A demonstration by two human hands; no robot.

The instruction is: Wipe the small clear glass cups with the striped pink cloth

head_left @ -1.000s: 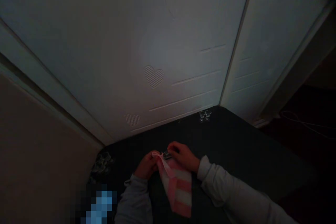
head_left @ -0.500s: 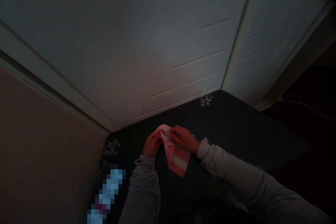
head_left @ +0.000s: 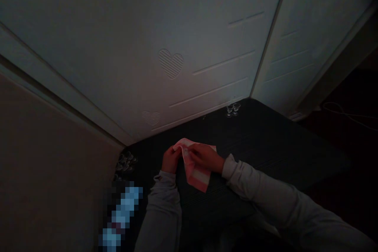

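Note:
A pink-and-white striped cloth [head_left: 198, 179] is bunched up between my two hands above the dark table. My left hand [head_left: 170, 160] is closed around its upper left edge. From the other side, my right hand [head_left: 206, 157] pinches the cloth's middle, fingers pressed into a fold. A faint clear glint shows in the fold between the hands, too dark and small to name. The lower corner of the cloth hangs loose towards me.
Two small stemmed glasses [head_left: 233, 109] stand at the table's back edge by the white panel [head_left: 206, 90]. Several more small glasses [head_left: 126, 161] cluster at the left edge of the table [head_left: 265, 134]. A blurred-out bright patch [head_left: 122, 216] lies at lower left; a white cable [head_left: 345, 112] is far right.
My right fingers have shifted slightly left and down into the cloth's fold. The cloth's lower corner has risen a little, and the view has tilted slightly.

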